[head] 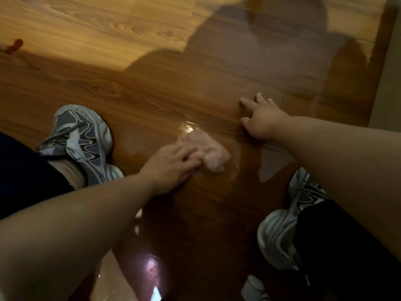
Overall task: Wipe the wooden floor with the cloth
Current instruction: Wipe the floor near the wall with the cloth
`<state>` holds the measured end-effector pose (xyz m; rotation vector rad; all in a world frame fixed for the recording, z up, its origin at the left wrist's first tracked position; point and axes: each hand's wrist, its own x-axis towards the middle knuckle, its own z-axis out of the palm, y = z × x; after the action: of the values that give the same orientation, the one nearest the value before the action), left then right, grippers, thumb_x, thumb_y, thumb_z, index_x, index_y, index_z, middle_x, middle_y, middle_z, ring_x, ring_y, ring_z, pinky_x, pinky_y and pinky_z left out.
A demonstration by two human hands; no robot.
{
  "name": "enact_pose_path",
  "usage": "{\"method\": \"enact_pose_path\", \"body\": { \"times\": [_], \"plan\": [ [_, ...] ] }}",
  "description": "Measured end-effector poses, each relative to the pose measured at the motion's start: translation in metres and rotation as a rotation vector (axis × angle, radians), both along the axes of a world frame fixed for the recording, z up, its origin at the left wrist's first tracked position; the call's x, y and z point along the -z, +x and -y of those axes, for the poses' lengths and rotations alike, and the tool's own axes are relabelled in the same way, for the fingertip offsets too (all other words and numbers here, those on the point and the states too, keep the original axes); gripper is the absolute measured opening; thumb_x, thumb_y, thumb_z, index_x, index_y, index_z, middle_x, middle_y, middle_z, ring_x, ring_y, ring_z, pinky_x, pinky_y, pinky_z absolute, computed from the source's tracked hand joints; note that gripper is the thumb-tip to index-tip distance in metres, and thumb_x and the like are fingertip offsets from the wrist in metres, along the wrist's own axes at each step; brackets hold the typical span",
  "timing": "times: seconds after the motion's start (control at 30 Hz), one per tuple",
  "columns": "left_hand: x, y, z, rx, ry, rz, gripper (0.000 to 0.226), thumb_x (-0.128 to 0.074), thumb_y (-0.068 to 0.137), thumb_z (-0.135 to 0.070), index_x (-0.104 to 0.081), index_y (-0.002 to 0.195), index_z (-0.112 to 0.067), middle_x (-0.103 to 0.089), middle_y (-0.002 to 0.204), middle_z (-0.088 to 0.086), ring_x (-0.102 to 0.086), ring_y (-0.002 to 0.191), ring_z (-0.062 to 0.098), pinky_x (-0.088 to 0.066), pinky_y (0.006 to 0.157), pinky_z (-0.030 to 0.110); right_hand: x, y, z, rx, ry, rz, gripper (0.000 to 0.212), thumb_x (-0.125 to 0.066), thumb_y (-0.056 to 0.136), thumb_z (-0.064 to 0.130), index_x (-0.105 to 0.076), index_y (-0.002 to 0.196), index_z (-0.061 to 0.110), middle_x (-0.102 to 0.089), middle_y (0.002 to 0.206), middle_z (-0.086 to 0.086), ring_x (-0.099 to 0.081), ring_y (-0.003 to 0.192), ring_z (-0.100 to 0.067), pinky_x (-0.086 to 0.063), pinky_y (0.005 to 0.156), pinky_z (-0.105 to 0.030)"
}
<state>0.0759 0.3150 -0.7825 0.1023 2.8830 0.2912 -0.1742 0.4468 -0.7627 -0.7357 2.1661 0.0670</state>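
Observation:
A small crumpled pale pink cloth lies on the glossy wooden floor in the middle of the view. My left hand presses down on its near left part, fingers over the fabric. My right hand rests flat on the floor to the right and beyond the cloth, fingers spread, holding nothing. A wet, shiny streak glints just beyond the cloth.
My left shoe, grey and white, stands left of the cloth. My right shoe is at the lower right. A small dark red spot marks the floor at far left. A pale wall or skirting borders the floor on the right.

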Motion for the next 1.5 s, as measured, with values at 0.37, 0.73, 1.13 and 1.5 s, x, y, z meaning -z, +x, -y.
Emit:
{"method": "enact_pose_path", "body": {
  "times": [0.37,0.73,1.13,1.5],
  "plan": [
    [-0.007,0.049,-0.048,0.458,0.09,0.082,0.036,-0.058,0.085,-0.043,-0.06,0.118,-0.028,-0.063,0.111,0.0,-0.061,0.103,0.024,-0.05,0.079,0.032,-0.01,-0.001,-0.033,-0.003,-0.035,0.028,0.06,-0.035,0.104,0.039,-0.004,0.155,0.035,0.006,0.163,-0.002,0.0,0.149,-0.03,-0.01,0.119,-0.043],
    [0.0,-0.015,-0.025,-0.286,-0.001,0.007,0.053,-0.047,0.096,-0.041,-0.04,0.145,-0.024,-0.051,0.14,0.013,-0.041,0.133,0.037,-0.034,0.105,0.047,0.002,0.006,-0.041,0.011,-0.03,0.008,0.061,-0.036,0.102,0.042,-0.005,0.154,0.038,0.008,0.163,-0.003,0.004,0.149,-0.033,-0.008,0.119,-0.045],
    [0.018,-0.012,-0.034,-0.203,-0.05,0.139,0.063,-0.032,0.096,-0.055,-0.012,0.152,-0.034,-0.018,0.16,0.001,-0.012,0.147,0.03,-0.007,0.117,0.048,-0.004,0.02,-0.052,0.15,-0.179,-0.053,0.052,-0.04,0.099,0.028,-0.03,0.15,0.03,-0.017,0.16,-0.003,-0.016,0.146,-0.031,-0.027,0.115,-0.043],
    [-0.02,-0.146,-0.058,-0.711,0.641,0.13,0.025,-0.035,0.101,-0.026,-0.044,0.124,-0.024,-0.06,0.12,0.008,-0.057,0.106,0.03,-0.046,0.09,0.044,-0.005,-0.011,-0.049,0.416,-0.359,-0.148,0.018,-0.051,0.09,0.038,-0.06,0.099,0.025,-0.059,0.112,-0.005,-0.057,0.09,-0.023,-0.044,0.073,-0.031]
  ]
}}
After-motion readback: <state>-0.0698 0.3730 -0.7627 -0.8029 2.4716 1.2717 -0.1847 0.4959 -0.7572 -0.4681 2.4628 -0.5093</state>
